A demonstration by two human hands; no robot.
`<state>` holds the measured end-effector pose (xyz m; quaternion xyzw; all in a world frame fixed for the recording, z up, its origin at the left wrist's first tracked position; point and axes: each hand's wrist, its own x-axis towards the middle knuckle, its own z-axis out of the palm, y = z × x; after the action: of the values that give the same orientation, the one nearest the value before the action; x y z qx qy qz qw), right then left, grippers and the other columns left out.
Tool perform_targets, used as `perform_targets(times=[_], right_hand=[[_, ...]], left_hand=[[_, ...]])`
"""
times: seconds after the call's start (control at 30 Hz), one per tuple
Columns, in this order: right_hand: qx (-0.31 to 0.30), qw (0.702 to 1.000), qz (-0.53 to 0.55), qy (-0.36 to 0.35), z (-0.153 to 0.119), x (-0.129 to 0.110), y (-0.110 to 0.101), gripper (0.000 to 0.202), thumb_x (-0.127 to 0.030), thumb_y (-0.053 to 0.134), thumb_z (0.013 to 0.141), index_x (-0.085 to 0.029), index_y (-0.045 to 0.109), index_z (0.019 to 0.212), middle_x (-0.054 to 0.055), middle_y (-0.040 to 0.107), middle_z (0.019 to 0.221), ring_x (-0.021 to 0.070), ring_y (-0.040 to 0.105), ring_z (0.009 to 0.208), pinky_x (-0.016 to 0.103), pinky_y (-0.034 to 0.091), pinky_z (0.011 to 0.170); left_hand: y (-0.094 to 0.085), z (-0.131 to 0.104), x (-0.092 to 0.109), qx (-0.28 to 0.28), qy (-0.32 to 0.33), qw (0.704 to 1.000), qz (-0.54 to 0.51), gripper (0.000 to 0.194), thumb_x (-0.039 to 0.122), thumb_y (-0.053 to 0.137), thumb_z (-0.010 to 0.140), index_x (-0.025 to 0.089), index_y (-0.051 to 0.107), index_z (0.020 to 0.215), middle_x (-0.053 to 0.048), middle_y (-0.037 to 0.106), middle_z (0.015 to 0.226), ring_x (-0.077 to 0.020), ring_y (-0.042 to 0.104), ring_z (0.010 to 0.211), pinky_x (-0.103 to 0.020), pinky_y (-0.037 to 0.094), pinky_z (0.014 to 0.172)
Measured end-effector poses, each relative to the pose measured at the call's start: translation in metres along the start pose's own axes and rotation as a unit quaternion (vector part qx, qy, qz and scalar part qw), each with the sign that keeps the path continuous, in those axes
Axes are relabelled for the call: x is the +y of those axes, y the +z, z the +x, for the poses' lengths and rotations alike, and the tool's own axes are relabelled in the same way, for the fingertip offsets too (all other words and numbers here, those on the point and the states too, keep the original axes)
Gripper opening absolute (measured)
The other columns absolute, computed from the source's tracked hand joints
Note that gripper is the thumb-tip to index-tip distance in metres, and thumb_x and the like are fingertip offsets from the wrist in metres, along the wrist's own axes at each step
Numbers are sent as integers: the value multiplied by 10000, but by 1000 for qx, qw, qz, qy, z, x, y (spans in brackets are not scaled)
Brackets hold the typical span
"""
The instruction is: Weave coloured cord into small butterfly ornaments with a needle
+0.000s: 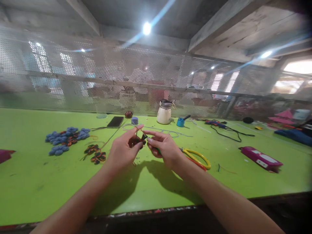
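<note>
Two forearms [85, 195], foremost. Left hand [122, 148]: fingers pinching dark yarn piece [135, 141], seemingly unfinished, above green table [24, 188]. Right hand [168, 148]: fingers closed round green-handled tool [159, 150]. Leftward: blue yarn flowers [58, 149], two dark flowers [98, 158], apparently complete.

Craft workshop: yarn flowers [58, 137], scissors [207, 160]
</note>
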<state>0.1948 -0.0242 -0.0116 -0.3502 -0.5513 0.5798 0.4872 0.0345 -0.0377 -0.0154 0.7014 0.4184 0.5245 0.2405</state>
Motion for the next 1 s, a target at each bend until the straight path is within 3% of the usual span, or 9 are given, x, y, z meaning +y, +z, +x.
perform_targets(times=[0.07, 0.13, 0.23, 0.47, 0.73, 1.0], right_hand=[[-1, 1000, 6, -13, -1, 0, 1, 440, -230, 666, 719, -160, 669, 1153, -77, 476, 517, 37, 311, 384, 200, 163, 403], [-8, 999, 6, -31, -1, 1, 0, 445, -226, 665, 719, -151, 671, 1158, -78, 467, 517, 32, 284, 381, 203, 152, 398], [-28, 998, -9, -56, -1, 0, -3, 437, -227, 657, 732, -154, 674, 1162, -81, 446, 502, 34, 266, 379, 210, 144, 392], [-82, 987, -78, -112, -1, -5, -10, 383, -242, 640, 770, -147, 685, 1139, -94, 402, 473, 44, 269, 397, 219, 180, 403], [-141, 974, -148, -100, -3, -15, -21, 356, -257, 609, 824, -163, 682, 1160, -93, 339, 480, 57, 246, 420, 233, 177, 429], [-148, 960, -206, -119, -5, -21, -25, 320, -262, 593, 853, -172, 699, 1141, -79, 307, 503, 71, 223, 454, 241, 179, 444]], left_hand=[[-2, 3, 2, -10, -93, 981, -169, 594, 157, 718, 698, 153, 583, 1277, 4, 655, 694, -157, 621, 661, -297, 482, 695], [-5, 5, 4, -16, -156, 939, -308, 600, 127, 769, 637, 172, 628, 1218, 18, 663, 692, -133, 630, 651, -258, 488, 678], [-9, 5, 5, -15, -201, 894, -399, 565, 76, 792, 603, 206, 684, 1143, 17, 677, 724, -108, 632, 658, -223, 497, 672], [-18, 4, 5, -51, -230, 877, -420, 458, 40, 747, 648, 181, 725, 1083, -6, 672, 735, -89, 626, 661, -177, 491, 647], [-30, 5, 6, -113, -243, 880, -391, 431, 72, 734, 685, 202, 721, 1096, -33, 716, 829, -126, 631, 773, -233, 477, 731], [-33, 5, 4, -139, -234, 884, -380, 417, 77, 738, 689, 205, 725, 1085, -28, 715, 857, -122, 616, 791, -244, 455, 761]])
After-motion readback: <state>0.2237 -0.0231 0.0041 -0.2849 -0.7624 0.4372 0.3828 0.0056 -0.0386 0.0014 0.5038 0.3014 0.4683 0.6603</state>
